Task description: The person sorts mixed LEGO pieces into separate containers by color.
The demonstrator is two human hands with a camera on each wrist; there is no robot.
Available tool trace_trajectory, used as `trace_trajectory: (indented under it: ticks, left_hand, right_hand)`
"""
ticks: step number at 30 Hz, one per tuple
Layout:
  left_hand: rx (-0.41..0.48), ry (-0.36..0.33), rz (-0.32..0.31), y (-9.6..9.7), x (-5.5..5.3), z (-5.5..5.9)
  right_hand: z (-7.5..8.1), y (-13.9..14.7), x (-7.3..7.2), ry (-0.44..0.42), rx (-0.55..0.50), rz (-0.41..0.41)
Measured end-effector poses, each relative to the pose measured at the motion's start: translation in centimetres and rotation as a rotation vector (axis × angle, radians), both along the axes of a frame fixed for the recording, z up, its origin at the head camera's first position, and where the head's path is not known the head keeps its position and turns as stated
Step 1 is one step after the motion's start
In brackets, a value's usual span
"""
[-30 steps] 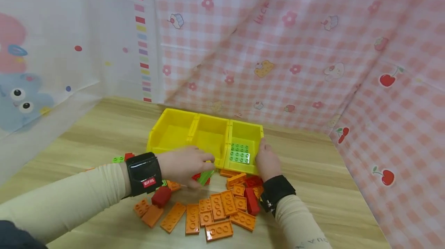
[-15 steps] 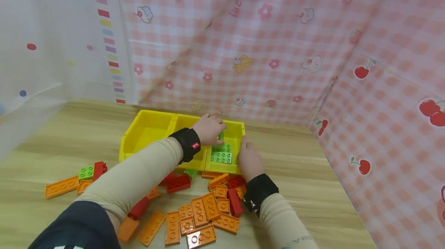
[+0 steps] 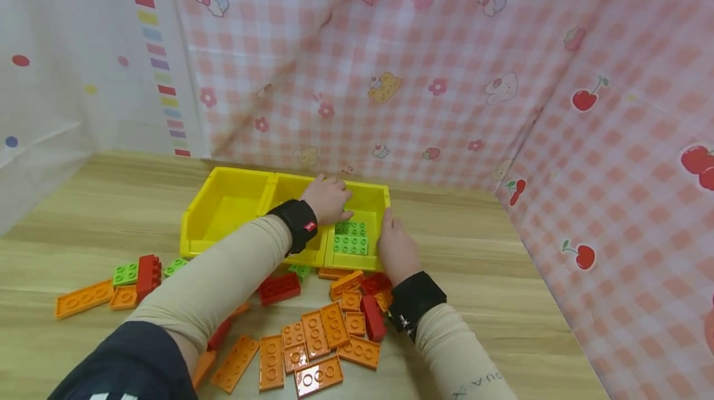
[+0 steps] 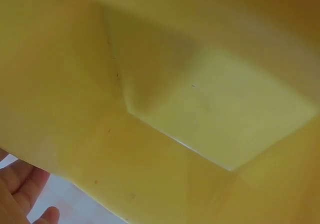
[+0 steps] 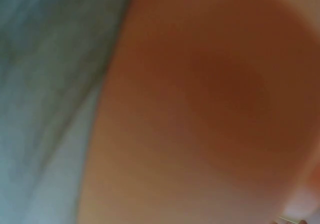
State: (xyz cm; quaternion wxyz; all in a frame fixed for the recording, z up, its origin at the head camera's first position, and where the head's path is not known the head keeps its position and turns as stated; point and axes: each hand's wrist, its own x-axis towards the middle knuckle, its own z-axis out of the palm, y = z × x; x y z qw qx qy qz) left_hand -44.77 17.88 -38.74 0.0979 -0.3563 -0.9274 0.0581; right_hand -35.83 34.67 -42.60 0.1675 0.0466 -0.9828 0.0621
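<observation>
- Bricks in green [image 3: 351, 245] lie studs up inside the right compartment of a yellow bin [image 3: 357, 262], just on the person's side of the left fingertips.
- Left hand [image 3: 325, 197]: reaching across the divider between the middle and right compartments, back of the hand up, fingers bent downward; whether they hold a brick I cannot tell.
- Right hand [image 3: 398, 250]: touching the bin's right wall, green bricks left of its fingers; how far these close I cannot tell.
- Orange bricks [image 3: 316, 334]: spread between the forearms, nearer the person than either hand's fingers, with a red brick [image 3: 280, 288] among the closest to the bin.
- Long orange brick [image 3: 85, 299]: well left of the left fingers.
- Checked cloth [image 3: 334, 46]: hanging beyond all the fingers, behind the wooden table [image 3: 474, 251].
</observation>
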Motion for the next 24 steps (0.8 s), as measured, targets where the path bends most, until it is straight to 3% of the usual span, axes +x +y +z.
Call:
trace_trajectory:
  ticks: [9,12,17,24]
  left_hand:
    - [0.052,0.015,-0.061,-1.3,0.7,-0.2]
    - [0.086,0.025,-0.099,-2.7,1.5,0.1]
    - [0.086,0.039,-0.176,-6.1,3.9,0.9]
    - [0.061,0.047,-0.236,-13.0,8.3,1.4]
  right_hand:
    - [-0.3,0.0,-0.2,-0.019,-0.032,0.012]
    - [-0.4,-0.2,-0.3,-0.027,-0.046,0.02]
    - [-0.3,-0.5,-0.2,-0.054,-0.056,0.03]
    - [-0.1,-0.3,0.1,-0.116,-0.067,0.023]
